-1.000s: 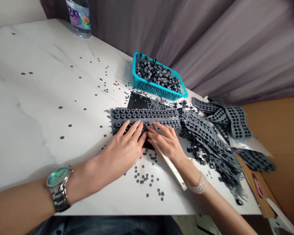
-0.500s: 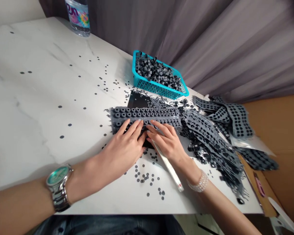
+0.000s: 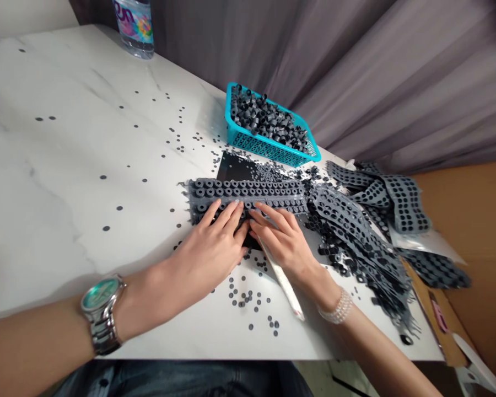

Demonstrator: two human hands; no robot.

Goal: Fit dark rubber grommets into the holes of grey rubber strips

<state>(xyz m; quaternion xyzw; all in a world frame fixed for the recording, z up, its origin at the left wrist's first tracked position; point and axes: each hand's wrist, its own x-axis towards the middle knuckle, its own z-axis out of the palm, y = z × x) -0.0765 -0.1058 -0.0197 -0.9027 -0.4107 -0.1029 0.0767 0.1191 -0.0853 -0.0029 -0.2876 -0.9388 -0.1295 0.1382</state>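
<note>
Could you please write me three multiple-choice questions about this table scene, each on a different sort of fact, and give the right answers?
1. Where does the turquoise basket stand relative to the grey sheet of moulded rings?
A) On the cardboard to the right
B) Beyond it, near the curtain
C) On the floor

2. What colour is the dial of the wristwatch?
A) Red
B) White
C) Teal-green

3. How do the left hand and right hand stand?
A) Both rest on the grey sheet, fingers spread
B) Both are clenched in the air
C) Both grip the basket

Answers:
1. B, since the basket stands past the sheet's far edge, on the curtain side.
2. C, since the dial shows teal-green.
3. A, since the fingers of both hands lie spread on the sheet.
</note>
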